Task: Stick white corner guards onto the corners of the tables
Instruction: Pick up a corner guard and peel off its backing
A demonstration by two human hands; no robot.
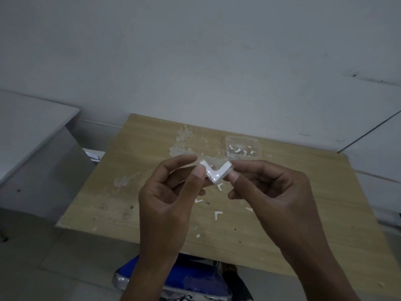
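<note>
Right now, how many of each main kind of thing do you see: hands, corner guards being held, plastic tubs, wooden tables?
Bare hands: 2, left and right
White L-shaped corner guard, pinched by both: 1
Clear plastic tub: 1
Light wooden table: 1
Total: 5

Dim, flat indoor light, grey-blue cast, underexposed overall. No clear light source; shadows soft, only faint shade under the worktop (pixel 152 192) front edge. Brightest spot is the white corner guard (pixel 214 173), slightly blown out with small glare on its clear film. Soft focus everywhere, fine detail smeared, compression noise on the wall (pixel 195 51). Wide-angle distortion: worktop edges splay outward, lines bend toward the frame edges. Corners darker.
</note>
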